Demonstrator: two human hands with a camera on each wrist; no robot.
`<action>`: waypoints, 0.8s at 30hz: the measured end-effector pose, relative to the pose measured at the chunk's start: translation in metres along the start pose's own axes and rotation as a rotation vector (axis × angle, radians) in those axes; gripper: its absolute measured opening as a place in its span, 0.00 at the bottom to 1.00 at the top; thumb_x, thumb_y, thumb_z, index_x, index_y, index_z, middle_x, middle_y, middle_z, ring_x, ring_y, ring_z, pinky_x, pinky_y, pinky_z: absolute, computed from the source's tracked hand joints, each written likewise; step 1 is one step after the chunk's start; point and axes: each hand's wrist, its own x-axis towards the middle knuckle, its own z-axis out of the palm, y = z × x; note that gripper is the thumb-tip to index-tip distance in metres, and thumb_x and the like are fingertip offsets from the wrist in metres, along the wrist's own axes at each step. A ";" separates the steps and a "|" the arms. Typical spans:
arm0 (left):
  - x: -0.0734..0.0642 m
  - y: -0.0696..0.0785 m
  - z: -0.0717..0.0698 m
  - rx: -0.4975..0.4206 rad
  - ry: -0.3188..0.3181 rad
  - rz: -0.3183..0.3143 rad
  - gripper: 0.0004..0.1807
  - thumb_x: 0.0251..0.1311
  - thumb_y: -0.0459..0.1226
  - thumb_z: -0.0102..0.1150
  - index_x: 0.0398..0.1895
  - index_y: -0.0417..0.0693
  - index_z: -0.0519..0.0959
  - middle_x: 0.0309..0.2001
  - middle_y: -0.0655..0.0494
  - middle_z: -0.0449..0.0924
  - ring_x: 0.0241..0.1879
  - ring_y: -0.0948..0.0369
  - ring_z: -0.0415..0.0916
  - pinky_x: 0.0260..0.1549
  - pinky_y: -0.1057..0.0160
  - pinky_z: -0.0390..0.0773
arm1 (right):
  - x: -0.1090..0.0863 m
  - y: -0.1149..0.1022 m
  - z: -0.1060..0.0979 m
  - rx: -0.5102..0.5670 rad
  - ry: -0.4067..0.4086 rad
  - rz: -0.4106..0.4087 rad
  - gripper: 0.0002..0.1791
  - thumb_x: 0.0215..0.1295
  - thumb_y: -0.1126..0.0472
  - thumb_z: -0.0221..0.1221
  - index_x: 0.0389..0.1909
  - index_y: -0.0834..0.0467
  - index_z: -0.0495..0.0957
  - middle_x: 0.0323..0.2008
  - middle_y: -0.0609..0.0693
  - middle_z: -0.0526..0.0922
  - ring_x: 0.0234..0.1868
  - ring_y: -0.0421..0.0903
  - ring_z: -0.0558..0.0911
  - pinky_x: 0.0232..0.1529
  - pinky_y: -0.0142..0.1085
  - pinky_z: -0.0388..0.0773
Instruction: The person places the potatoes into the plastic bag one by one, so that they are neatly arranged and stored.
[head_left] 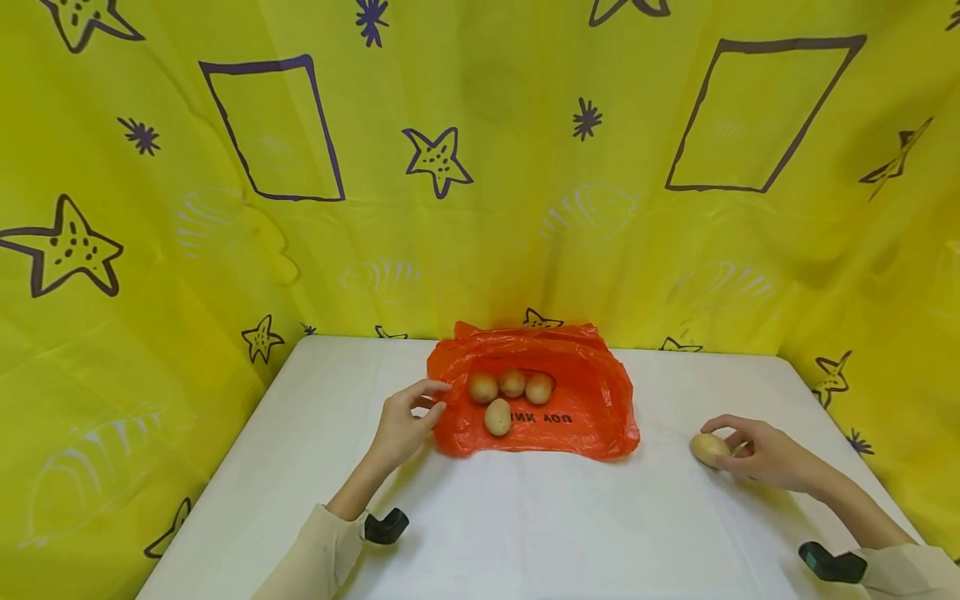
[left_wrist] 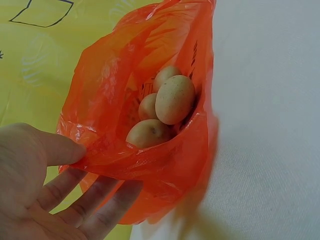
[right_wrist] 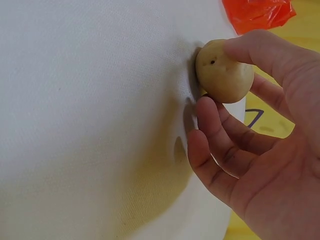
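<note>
An orange-red plastic bag lies with its mouth open toward me, and several small pale-brown potatoes rest inside. At the bag's left side, my left hand pinches the rim. The left wrist view shows its thumb over the plastic and the other fingers behind it. To the right, my right hand holds a single potato low over the table. In the right wrist view, the thumb lies across the top of this potato, which has a dark spot.
A white-covered table carries the bag. Yellow curtains printed with stars and frames hang close behind the table and along both sides. A dark device is worn on the left wrist and another on the right.
</note>
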 end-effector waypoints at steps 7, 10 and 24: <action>0.001 0.000 -0.003 0.006 -0.020 0.012 0.14 0.64 0.26 0.64 0.50 0.47 0.86 0.46 0.50 0.86 0.41 0.51 0.84 0.36 0.67 0.83 | 0.002 -0.001 0.001 -0.014 0.022 -0.027 0.24 0.63 0.62 0.70 0.57 0.62 0.74 0.42 0.59 0.84 0.30 0.42 0.78 0.30 0.33 0.79; 0.001 0.001 -0.004 0.015 -0.023 0.003 0.14 0.64 0.26 0.64 0.50 0.48 0.86 0.46 0.50 0.86 0.41 0.51 0.84 0.37 0.68 0.83 | 0.003 -0.003 0.002 -0.017 0.031 -0.044 0.23 0.63 0.62 0.69 0.57 0.62 0.74 0.42 0.59 0.85 0.30 0.40 0.78 0.29 0.33 0.80; 0.002 0.001 -0.005 0.027 -0.027 -0.002 0.14 0.64 0.26 0.65 0.51 0.48 0.86 0.46 0.51 0.86 0.42 0.51 0.84 0.38 0.67 0.84 | 0.000 -0.021 -0.006 -0.021 0.166 -0.180 0.22 0.62 0.66 0.71 0.55 0.60 0.76 0.41 0.55 0.88 0.31 0.39 0.83 0.30 0.32 0.80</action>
